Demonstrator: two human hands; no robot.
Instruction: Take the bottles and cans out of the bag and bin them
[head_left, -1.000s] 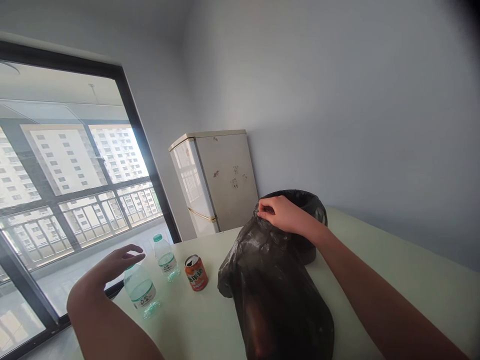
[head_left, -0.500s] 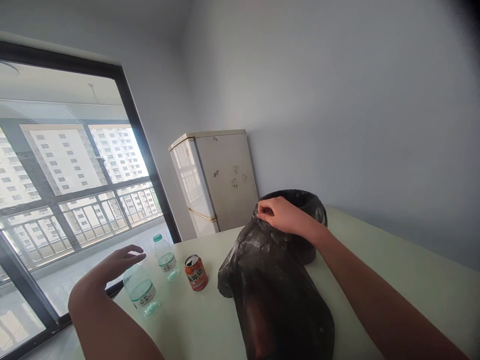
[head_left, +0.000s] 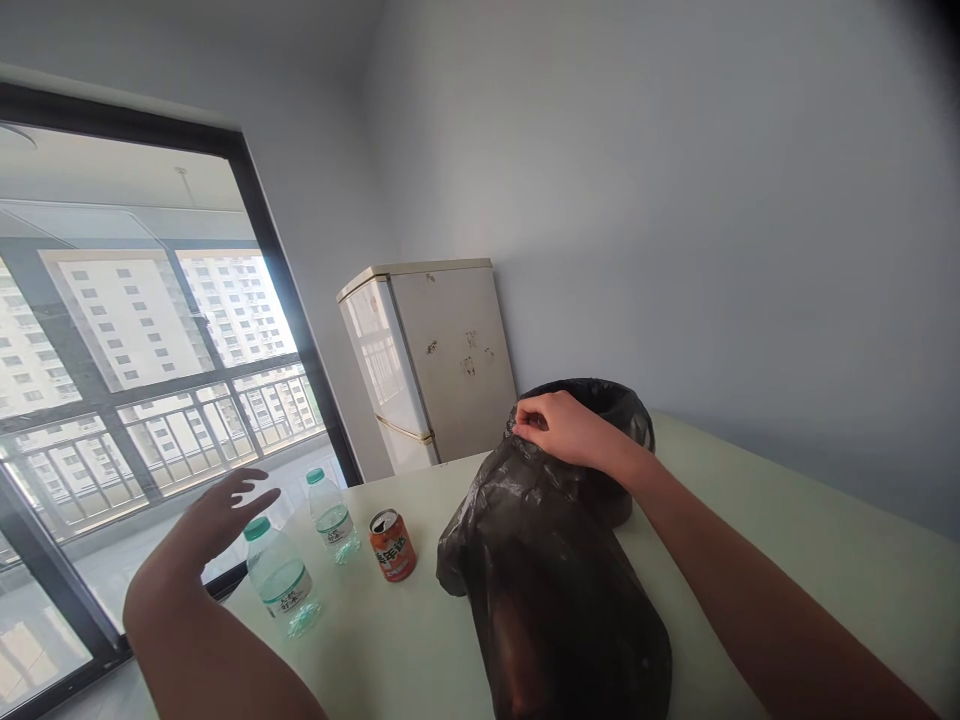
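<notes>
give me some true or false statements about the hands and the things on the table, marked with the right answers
1. The right hand pinches the black bag. True.
2. The orange can stands upright on the table. True.
3. The left hand is gripping the orange can. False: it is open beside the cap of the nearer bottle, gripping nothing.
4. The nearer bottle and the farther bottle both have green caps. True.
5. In the picture, the orange can is to the left of both bottles. False: it is to the right of both.
</notes>
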